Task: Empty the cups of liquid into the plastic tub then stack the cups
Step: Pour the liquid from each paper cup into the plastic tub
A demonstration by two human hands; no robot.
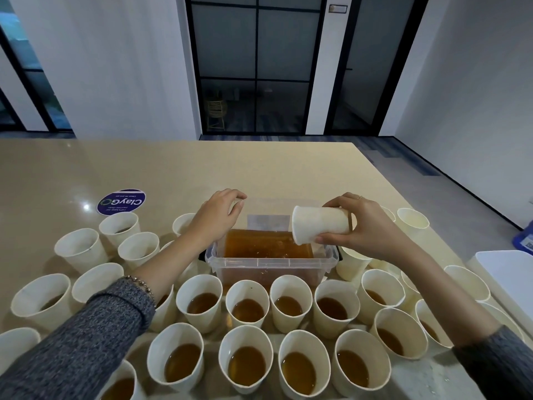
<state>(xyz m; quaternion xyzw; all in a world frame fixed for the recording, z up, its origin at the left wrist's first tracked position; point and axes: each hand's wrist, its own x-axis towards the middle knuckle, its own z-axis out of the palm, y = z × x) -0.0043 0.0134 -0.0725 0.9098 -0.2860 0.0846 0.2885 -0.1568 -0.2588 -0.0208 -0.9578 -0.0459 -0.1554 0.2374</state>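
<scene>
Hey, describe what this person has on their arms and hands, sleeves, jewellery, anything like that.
Both forearms wear a speckled grey knit: the left sleeve is pushed back above the wrist, and the right sleeve shows only near the frame's lower corner. A metal bead bracelet circles the left wrist. The right hand has a thin ring on one finger. The left hand is bare, no gloves.

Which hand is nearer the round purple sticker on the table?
Left. The left hand curls over the plastic tub's far left corner, just right of the purple sticker. The right hand holds a tipped cup over the tub's right end, farther off.
</scene>
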